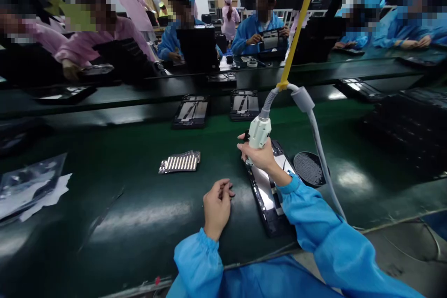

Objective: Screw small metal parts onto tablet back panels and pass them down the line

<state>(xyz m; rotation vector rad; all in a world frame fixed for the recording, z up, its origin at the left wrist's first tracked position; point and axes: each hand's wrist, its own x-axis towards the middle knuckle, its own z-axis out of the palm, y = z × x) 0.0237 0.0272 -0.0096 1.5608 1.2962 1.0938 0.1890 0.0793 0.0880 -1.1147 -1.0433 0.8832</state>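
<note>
Head view shows the right hand wrapped closed around the pale grip of a hanging electric screwdriver, which stands nearly upright with its tip down over the far end of a flat dark device chassis. That chassis lies lengthwise on the belt, running from the driver back toward the person and passing under the right forearm in its blue sleeve. A grey hose loops out of the tool's top and falls away to the right, while a yellow cord rises from the same point to the overhead rail.

The left hand rests on the belt just left of the chassis, fingers curled inward with the tips pinched together; whether something small sits between them cannot be told. A round black dish sits just right of the chassis, touching or nearly touching the hose. Farther left, apart from both hands, lies a small stack of silvery ribbed strips.

The dark green conveyor belt is glossy and throws back the ceiling lights in pale patches. At its left edge lie clear plastic bags on white paper. Two more chassis wait side by side at the far side of the belt. Beyond a second line, seated workers in pink smocks and blue smocks bend over similar dark panels.
</note>
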